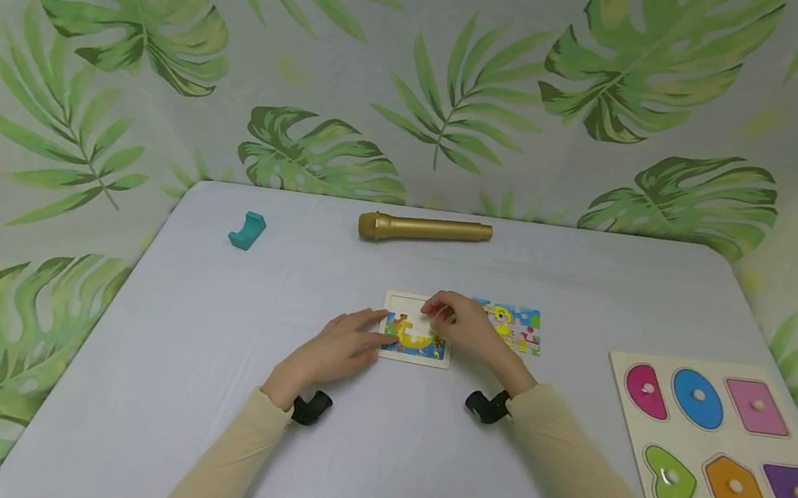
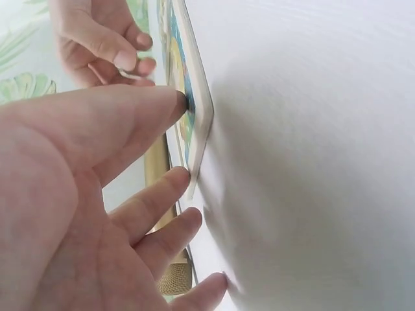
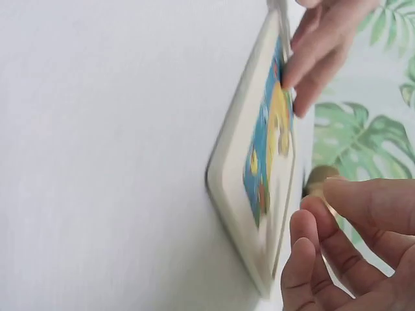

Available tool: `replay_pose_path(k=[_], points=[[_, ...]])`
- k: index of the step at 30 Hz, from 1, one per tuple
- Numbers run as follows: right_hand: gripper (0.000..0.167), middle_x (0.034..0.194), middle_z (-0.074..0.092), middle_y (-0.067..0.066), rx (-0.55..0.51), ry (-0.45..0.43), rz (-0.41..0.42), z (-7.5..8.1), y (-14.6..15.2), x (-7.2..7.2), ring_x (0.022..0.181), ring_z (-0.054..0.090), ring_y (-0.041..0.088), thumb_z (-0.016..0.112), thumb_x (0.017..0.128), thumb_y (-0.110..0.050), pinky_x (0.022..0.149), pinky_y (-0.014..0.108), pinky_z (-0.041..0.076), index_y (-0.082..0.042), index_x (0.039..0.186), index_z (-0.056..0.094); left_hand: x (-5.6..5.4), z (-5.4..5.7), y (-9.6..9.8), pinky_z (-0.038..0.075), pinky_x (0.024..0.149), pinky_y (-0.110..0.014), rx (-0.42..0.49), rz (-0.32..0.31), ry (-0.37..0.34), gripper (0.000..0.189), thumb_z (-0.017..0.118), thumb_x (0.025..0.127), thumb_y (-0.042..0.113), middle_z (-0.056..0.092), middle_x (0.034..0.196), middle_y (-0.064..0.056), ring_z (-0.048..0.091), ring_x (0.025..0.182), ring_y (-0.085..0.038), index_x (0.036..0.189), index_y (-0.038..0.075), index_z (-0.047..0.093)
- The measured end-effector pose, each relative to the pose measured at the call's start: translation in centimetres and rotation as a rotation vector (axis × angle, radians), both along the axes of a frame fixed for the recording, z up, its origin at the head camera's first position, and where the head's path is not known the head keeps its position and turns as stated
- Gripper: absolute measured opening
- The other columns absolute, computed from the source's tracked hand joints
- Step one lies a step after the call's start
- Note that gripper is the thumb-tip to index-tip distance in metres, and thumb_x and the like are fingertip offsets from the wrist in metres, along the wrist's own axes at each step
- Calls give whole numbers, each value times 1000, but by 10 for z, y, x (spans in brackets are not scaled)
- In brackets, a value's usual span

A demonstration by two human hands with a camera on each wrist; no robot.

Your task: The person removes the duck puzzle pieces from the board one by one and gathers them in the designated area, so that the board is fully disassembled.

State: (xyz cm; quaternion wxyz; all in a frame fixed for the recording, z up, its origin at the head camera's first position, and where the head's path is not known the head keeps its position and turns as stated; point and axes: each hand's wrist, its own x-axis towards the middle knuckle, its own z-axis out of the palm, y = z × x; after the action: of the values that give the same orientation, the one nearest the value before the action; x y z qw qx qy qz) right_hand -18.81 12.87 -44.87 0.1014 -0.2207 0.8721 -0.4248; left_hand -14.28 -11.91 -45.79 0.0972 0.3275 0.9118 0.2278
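A small wooden jigsaw tray (image 1: 421, 298), partly filled with a blue and yellow picture, lies mid-table. My left hand (image 1: 336, 348) rests at its left side; the thumb (image 2: 152, 103) reaches over the picture, and another fingertip touches the rim, the fingers fairly straight. Above the tray's right part, my right hand (image 1: 468, 325) has thumb and fingertips drawn together. They appear to pinch a small puzzle piece, seen only as a thin pale edge. Bare backing shows in the tray's upper part. Beside the right hand lies another group of joined puzzle pieces (image 1: 529, 321), with a yellow figure.
At the table's back lies a gold microphone (image 1: 432, 230). A teal curved block (image 1: 247, 231) sits at the back left. On the right lies a large shape board (image 1: 677, 433) with knobbed coloured pieces. A leaf-print cloth (image 1: 466, 81) hangs behind the white table (image 1: 166, 353).
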Motion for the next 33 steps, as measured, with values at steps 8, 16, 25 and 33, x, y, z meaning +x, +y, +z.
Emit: replay_pose_path(k=[8, 16, 25, 33], points=[[22, 103, 63, 9, -18, -24, 50, -7, -26, 0, 86, 55, 20, 61, 85, 8, 78, 32, 47, 0, 104, 63, 0, 1, -2, 22, 105, -63, 35, -25, -7, 35, 56, 98, 15, 34, 149, -19, 28, 137, -37, 133, 11, 59], [24, 100, 65, 8, -8, -21, 40, -9, -35, 1, 86, 56, 20, 58, 82, 10, 77, 32, 48, 0, 103, 65, 1, 0, -2, 23, 104, -63, 41, -13, -4, 34, 56, 97, 14, 35, 148, -19, 29, 137, -36, 130, 11, 61], [28, 96, 60, 9, -54, 17, 0, -9, -40, 1, 83, 56, 20, 54, 83, 14, 75, 30, 49, -1, 103, 67, 0, 0, -1, 23, 104, -63, 37, -6, -13, 33, 56, 97, 14, 36, 148, -18, 30, 136, -36, 129, 11, 62], [25, 86, 58, 6, -30, 45, 21, -11, -44, -2, 75, 51, 17, 55, 83, 15, 69, 28, 47, -1, 99, 67, -1, -1, -1, 22, 104, -63, 43, -2, -22, 33, 56, 97, 14, 35, 149, -18, 29, 136, -36, 130, 11, 62]])
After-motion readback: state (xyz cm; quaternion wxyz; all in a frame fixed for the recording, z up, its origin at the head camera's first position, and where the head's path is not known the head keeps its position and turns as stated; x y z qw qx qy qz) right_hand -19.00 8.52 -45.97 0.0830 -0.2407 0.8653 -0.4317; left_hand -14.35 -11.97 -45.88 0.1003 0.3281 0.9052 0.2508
